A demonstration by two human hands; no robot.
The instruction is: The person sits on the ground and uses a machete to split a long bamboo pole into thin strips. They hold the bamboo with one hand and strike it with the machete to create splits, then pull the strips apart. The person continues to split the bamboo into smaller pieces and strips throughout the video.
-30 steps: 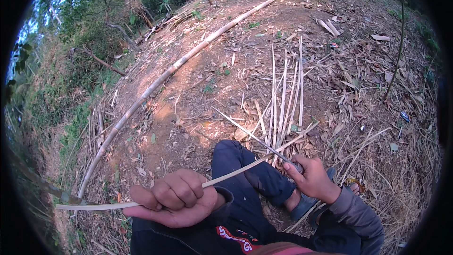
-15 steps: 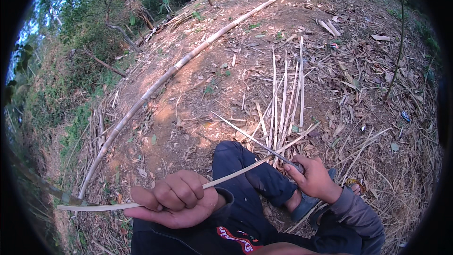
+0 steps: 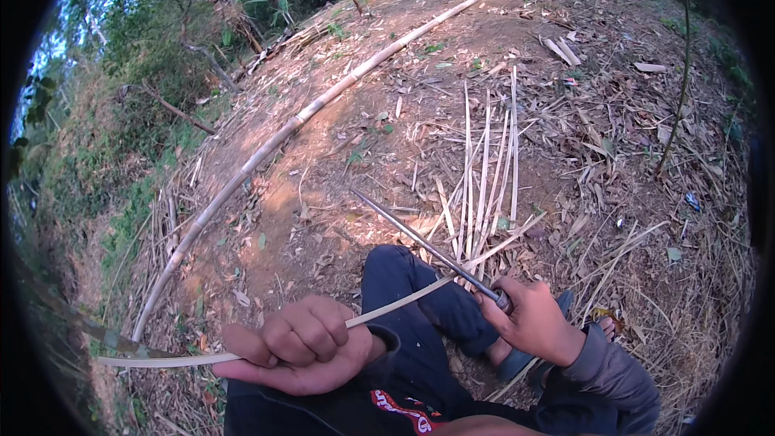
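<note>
My left hand (image 3: 295, 347) is closed round a long pale bamboo strip (image 3: 395, 303). One end of the strip sticks out to the left past my thumb; the other runs up to the right across my leg. In my right hand (image 3: 533, 319) is the handle of a knife (image 3: 420, 240) with a long, narrow, dark blade. The blade points up and left and crosses the strip near my knee. Beyond the crossing, several split bamboo strips (image 3: 484, 169) lie loosely fanned on the ground.
A long bamboo pole (image 3: 323, 99) lies diagonally over the dirt from lower left to the far top. Dry leaves and shavings (image 3: 597, 145) litter the slope at right. Green undergrowth (image 3: 113, 169) borders the left side. My bent leg (image 3: 412, 287) and sandalled foot are close below.
The knife has turned slightly in my right hand, its blade now showing broader, and the hand has shifted a little down and left. My left hand keeps its grip on the strip.
</note>
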